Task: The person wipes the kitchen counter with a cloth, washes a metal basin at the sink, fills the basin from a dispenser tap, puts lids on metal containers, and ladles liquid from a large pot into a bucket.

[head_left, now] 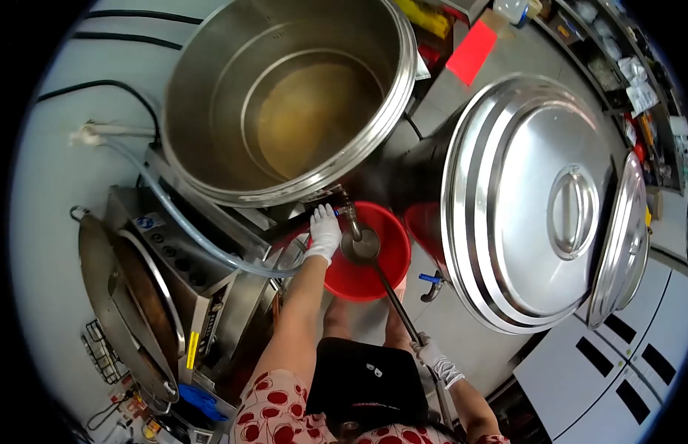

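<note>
My right hand (430, 353), in a white glove, is closed round the long handle of a metal ladle (361, 247). The ladle's round bowl sits beneath the spout of a metal tap (354, 224), over a red bucket (394, 259) on the floor. My left hand (326, 234), also gloved in white, is at the tap's blue handle, with its fingers over the end of it. The tap comes from the lower side of a large open steel pot (292, 174), where shallow brownish liquid covers part of the bottom.
A lidded steel pot (529, 214) with its own blue-handled tap (431, 285) stands to the right. A clear hose (188, 226) runs past my left wrist. Large pans (125, 303) lean at left beside a metal control panel (166, 248). White cabinets (573, 385) stand lower right.
</note>
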Action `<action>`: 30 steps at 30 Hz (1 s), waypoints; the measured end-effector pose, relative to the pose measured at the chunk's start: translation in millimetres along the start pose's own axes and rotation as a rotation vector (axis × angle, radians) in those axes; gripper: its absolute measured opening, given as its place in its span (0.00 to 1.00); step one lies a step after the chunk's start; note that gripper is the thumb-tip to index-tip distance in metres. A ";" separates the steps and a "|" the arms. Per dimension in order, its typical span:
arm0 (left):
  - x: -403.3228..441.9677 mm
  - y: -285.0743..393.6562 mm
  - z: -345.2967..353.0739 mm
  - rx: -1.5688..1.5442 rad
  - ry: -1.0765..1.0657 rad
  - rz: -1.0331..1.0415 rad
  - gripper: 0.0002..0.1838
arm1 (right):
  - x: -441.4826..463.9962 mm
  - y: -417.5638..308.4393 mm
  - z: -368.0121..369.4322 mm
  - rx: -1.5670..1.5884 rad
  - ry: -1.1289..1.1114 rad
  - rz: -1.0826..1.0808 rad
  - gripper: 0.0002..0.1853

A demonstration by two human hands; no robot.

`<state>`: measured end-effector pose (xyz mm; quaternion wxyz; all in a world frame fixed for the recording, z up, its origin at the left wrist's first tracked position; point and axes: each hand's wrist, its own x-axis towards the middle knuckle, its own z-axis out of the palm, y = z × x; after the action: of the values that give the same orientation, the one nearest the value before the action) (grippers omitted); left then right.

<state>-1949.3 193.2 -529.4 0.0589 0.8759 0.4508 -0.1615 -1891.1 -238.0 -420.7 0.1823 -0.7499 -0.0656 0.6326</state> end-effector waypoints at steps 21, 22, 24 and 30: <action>-36.7 32.6 -54.8 -1.694 -0.217 -0.681 0.39 | 1.2 5.3 14.4 0.190 -0.027 0.023 0.11; -56.9 25.7 -116.6 -1.975 -0.153 -0.734 0.49 | -1.2 0.5 12.0 0.233 -0.040 0.050 0.11; -88.5 2.7 -207.4 -2.261 -0.004 -0.611 0.57 | -7.6 -13.6 8.5 0.312 -0.076 0.098 0.11; -46.0 -45.2 -325.6 -2.425 -0.004 -0.898 0.62 | -1.0 -5.8 0.1 0.217 -0.077 0.036 0.11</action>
<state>-1935.8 265.3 -205.7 0.7529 0.0364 0.5617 0.3411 -1890.5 -233.0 -417.8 0.2486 -0.7018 0.0099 0.6675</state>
